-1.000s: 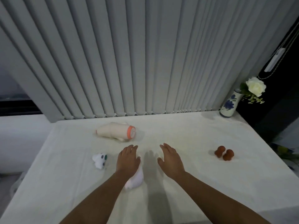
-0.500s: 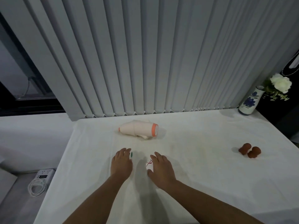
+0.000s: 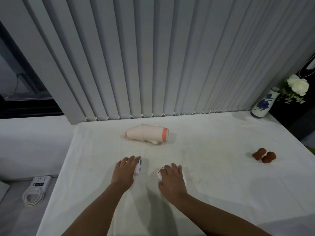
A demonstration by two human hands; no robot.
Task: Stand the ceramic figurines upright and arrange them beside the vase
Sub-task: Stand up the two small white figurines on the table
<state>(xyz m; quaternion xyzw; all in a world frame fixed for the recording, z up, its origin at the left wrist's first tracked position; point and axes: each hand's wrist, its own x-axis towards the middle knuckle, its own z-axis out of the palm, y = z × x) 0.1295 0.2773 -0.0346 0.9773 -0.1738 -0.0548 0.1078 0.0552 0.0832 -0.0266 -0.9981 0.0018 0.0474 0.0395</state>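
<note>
With my left hand cupped over one figurine and my right hand over another, glazed ceramic could slip from either partial grip.

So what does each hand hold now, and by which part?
The left hand covers a small white figurine with green dots; the right hand covers another white figurine. Both from above; neither is lifted.

White cloth noted on surface. Vase: white, blue floral pattern, white rose. Far figurine: cream, orange band. Right figurines: reddish-brown. Blinds: grey.
</note>
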